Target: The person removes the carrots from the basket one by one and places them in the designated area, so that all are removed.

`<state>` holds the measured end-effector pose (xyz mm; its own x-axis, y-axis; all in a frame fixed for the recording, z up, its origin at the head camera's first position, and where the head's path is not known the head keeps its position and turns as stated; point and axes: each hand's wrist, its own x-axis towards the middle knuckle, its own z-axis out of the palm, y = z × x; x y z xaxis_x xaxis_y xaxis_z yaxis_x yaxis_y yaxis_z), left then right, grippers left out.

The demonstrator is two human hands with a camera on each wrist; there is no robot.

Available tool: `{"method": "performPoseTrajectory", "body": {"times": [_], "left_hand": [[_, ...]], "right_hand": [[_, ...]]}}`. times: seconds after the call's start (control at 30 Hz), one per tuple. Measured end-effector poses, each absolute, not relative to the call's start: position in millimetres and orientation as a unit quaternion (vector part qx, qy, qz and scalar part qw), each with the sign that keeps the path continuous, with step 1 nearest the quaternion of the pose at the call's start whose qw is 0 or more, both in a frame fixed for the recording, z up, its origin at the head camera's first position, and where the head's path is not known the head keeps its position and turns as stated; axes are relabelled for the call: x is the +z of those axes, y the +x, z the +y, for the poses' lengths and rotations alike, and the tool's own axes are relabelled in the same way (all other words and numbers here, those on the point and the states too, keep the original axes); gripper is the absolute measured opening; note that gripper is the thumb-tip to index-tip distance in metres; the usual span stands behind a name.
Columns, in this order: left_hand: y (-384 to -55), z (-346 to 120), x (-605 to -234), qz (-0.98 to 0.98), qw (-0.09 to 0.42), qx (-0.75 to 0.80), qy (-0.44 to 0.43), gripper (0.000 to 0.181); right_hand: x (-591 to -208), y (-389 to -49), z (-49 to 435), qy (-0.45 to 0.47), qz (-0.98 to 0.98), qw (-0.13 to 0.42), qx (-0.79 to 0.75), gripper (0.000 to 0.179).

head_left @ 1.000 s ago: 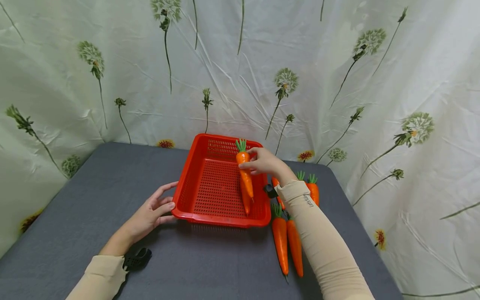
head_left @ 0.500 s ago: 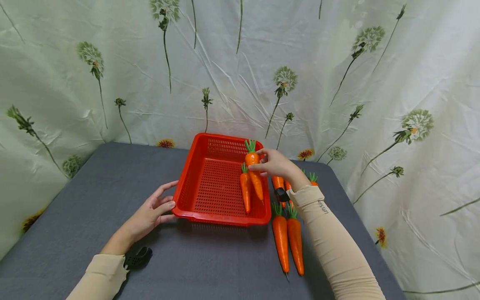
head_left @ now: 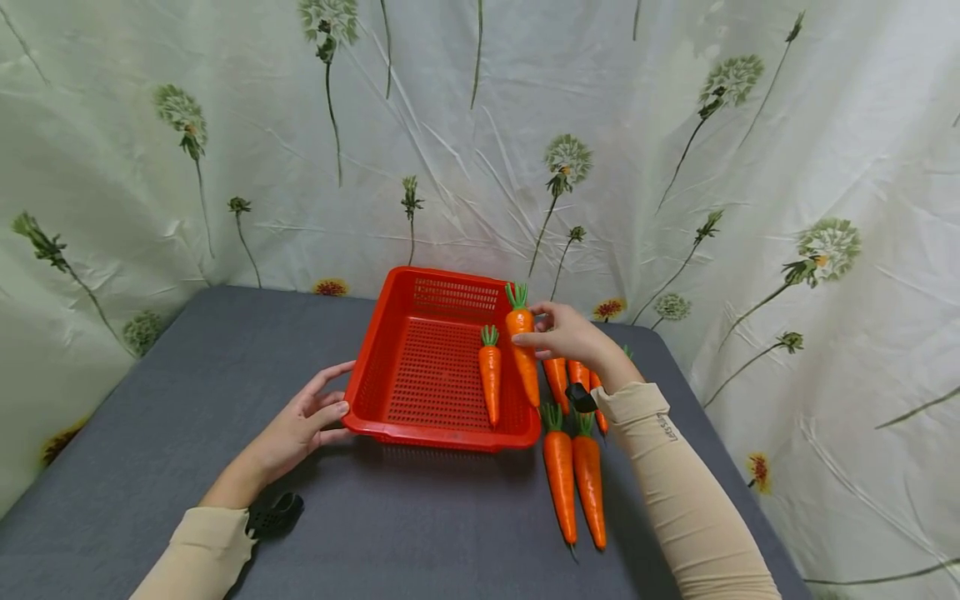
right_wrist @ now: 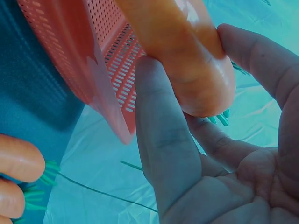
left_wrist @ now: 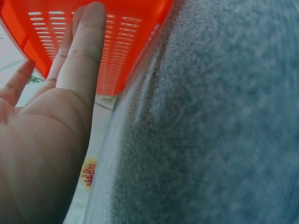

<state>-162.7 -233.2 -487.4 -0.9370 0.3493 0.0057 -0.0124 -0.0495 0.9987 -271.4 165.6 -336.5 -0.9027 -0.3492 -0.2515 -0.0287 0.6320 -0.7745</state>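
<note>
My right hand [head_left: 573, 337] pinches a carrot [head_left: 522, 358] with green tops between thumb and fingers. That carrot hangs over the right side of a red plastic basket [head_left: 420, 436], its tip pointing down. Close up in the right wrist view, the thick end of the held carrot [right_wrist: 196, 70] sits between the fingertips. Inside the basket, a second carrot [head_left: 490, 383] lies on the perforated floor. At the basket's left side, my left hand [head_left: 300, 429] touches the near left corner; in the left wrist view its fairly straight fingers [left_wrist: 86, 51] rest against the slotted outer wall.
Two carrots [head_left: 560, 475] lie side by side on the grey cloth right of the basket. Several more carrots [head_left: 556, 379] lie behind them, partly hidden by the right wrist. A flower-printed curtain [head_left: 450, 150] hangs behind the table [head_left: 420, 533].
My right hand has moved rightward with the held carrot, from above the other carrot to the basket's right side. The carrot inside now shows fully. The left hand stays put.
</note>
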Motion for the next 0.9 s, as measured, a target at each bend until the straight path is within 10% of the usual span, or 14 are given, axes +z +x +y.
{"method": "performPoseTrajectory", "body": {"times": [0.9], "left_hand": [[-162, -232, -487, 0.675, 0.126, 0.715, 0.128, 0.063]], "right_hand": [[-352, -250, 226, -0.082, 0.890, 0.183, -0.409, 0.077]]}}
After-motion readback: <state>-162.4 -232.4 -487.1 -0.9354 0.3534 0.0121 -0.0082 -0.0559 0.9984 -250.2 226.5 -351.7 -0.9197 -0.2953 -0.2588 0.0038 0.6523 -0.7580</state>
